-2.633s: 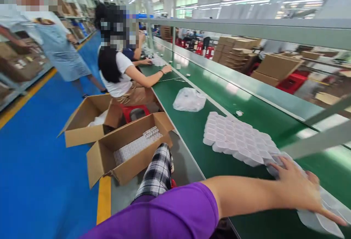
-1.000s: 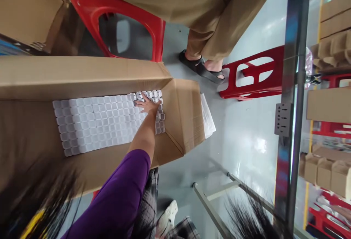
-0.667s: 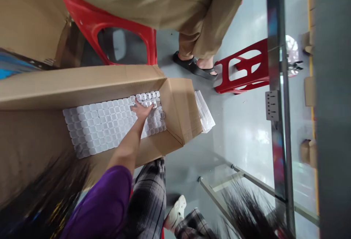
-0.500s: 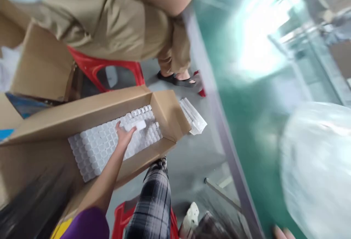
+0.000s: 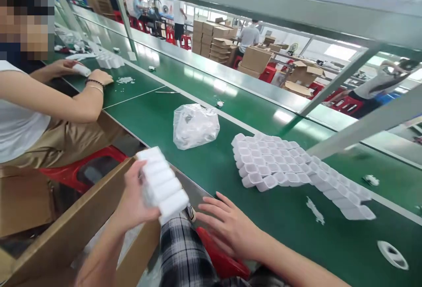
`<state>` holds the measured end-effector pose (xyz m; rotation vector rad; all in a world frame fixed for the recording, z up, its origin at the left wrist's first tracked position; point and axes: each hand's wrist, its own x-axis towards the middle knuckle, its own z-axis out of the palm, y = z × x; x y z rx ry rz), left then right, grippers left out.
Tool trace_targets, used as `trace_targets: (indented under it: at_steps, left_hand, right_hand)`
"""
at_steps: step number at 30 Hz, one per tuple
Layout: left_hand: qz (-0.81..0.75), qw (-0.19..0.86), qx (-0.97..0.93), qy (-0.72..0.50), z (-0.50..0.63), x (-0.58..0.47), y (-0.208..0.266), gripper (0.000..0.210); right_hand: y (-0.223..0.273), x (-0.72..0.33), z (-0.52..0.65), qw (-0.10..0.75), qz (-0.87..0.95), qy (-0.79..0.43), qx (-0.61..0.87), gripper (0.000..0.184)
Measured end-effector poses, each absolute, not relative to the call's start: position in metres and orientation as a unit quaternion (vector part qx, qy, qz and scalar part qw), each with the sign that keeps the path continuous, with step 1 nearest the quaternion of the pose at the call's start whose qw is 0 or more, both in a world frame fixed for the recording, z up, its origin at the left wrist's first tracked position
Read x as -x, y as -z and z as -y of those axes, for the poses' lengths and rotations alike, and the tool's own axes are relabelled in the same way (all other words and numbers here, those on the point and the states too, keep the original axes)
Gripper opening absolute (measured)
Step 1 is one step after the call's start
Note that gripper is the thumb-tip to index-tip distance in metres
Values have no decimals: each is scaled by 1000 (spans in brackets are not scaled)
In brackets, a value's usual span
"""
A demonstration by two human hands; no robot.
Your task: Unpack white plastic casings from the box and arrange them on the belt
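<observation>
My left hand (image 5: pixel 136 197) is closed around a short row of white plastic cups (image 5: pixel 164 183), held in the air above the cardboard box (image 5: pixel 74 223) and my knee. Their smooth white sides face up. Close by, my right hand (image 5: pixel 227 223) is spread and empty at the edge of the green worktable (image 5: pixel 211 177). A block of similar translucent cups (image 5: pixel 273 157), open ends up, stands on the table beyond that hand. Inside the box, my left forearm partly hides more pale pieces (image 5: pixel 123 243).
A clear plastic bag (image 5: pixel 196 126) with contents lies mid-table. A white ring (image 5: pixel 392 254) and a torn white scrap (image 5: pixel 315 211) lie at the right. To the left, a co-worker's hands (image 5: pixel 99 77) handle a white piece. A slanted metal post (image 5: pixel 362 111) crosses at the right.
My left hand has come up out of the box with the cups. My view has swung from the box to the table, and my right hand is now fully visible.
</observation>
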<state>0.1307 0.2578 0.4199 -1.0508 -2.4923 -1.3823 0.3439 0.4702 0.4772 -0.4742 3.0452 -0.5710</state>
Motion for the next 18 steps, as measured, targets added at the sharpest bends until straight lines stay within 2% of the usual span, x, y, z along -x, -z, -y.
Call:
trace_targets:
  at_steps: [4,8,13,18]
  left_hand:
    - [768,-61,562,302,-359,-145,-490,96]
    - [766,-140,603,174,-442,-140,-513,97]
    - [741,-231,609,162,-504,-127,-520,106]
    - [720,-281,610,175,-512,-133,-529,129]
  right_hand:
    - [-467,-420,-494,-82,-976,192,60,43]
    - [-451,-451,-503,-147,-976,161,23,45]
    - [-445,-449,-499,-177,-975,135,-1,45]
    - [-442,-448,-497,-181,-976,119,2,46]
